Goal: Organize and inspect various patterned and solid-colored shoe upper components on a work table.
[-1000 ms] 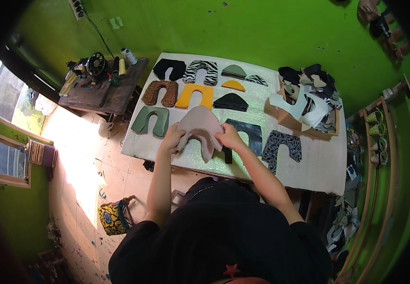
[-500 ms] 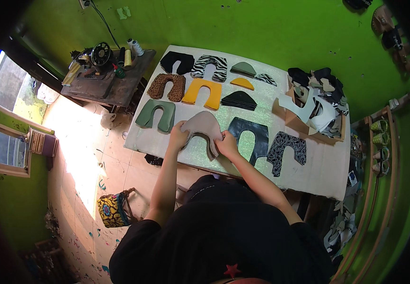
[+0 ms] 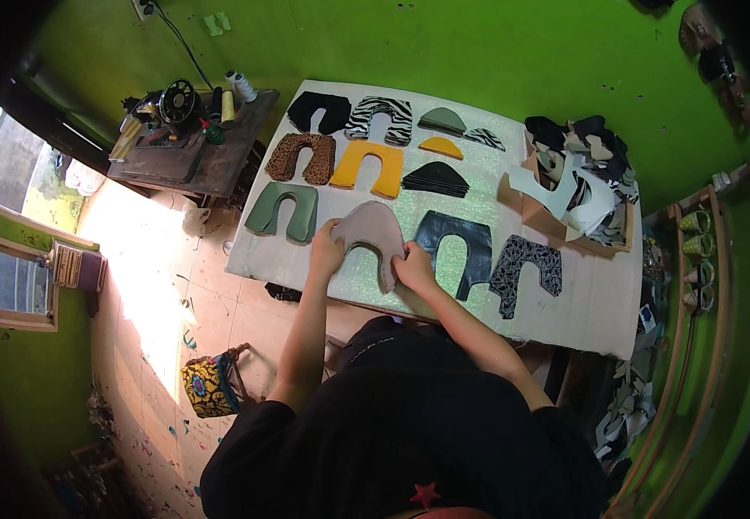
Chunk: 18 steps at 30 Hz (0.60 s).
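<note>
Between my two hands is a stack of beige U-shaped cut pieces, held over the near edge of the table with its curve pointing away from me. My left hand is closed on the stack's left side. On the right side, my right hand grips the other leg. Just left of it lies a sage-green U-shaped stack, and to the right a shiny black one. Behind it sit yellow and leopard-print stacks.
The light-topped table also bears black, zebra-print and dark patterned stacks, plus half-moon pieces. A cardboard box of scraps stands at right. Back left is a sewing machine; a patterned stool stands on the floor.
The beige stack's legs have tilted slightly and its lower right edge sits closer together. Both hands keep their hold in nearly the same place. The view has shifted a little.
</note>
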Tool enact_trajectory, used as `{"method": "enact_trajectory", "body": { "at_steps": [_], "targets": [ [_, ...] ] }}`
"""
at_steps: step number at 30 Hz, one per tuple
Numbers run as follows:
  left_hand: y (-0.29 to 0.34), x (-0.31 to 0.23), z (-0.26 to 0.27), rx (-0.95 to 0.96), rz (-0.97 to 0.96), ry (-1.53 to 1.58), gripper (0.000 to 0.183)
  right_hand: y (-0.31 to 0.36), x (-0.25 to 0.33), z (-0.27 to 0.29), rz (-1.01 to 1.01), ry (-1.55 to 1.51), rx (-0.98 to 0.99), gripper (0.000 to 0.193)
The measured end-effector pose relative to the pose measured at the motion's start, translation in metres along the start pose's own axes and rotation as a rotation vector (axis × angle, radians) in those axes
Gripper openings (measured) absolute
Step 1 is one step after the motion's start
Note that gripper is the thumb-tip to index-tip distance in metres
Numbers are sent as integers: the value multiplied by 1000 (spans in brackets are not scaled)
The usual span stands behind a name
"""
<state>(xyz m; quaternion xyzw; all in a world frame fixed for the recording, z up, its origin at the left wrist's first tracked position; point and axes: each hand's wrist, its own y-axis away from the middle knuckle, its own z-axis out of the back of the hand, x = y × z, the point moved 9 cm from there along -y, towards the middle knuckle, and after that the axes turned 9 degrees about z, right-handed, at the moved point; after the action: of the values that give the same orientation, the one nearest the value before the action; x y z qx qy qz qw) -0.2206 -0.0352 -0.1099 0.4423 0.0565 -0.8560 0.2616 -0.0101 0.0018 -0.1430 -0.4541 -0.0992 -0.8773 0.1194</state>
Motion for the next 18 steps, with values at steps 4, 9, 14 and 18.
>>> {"method": "enact_trajectory", "body": {
  "at_steps": [4,9,14,18],
  "targets": [
    [3,-1,3,-24,13,13,34,0,3,2,38,18,-36,29],
    [10,-2,3,-57,48,25,33,2,10,6,42,35,-14,29],
    [44,-55,12,-388,-235,-386,27,14,51,25,220,217,-67,28],
    [48,-59,-26,-173,-331,-379,22,16,63,15,495,532,76,26]
  ]
}}
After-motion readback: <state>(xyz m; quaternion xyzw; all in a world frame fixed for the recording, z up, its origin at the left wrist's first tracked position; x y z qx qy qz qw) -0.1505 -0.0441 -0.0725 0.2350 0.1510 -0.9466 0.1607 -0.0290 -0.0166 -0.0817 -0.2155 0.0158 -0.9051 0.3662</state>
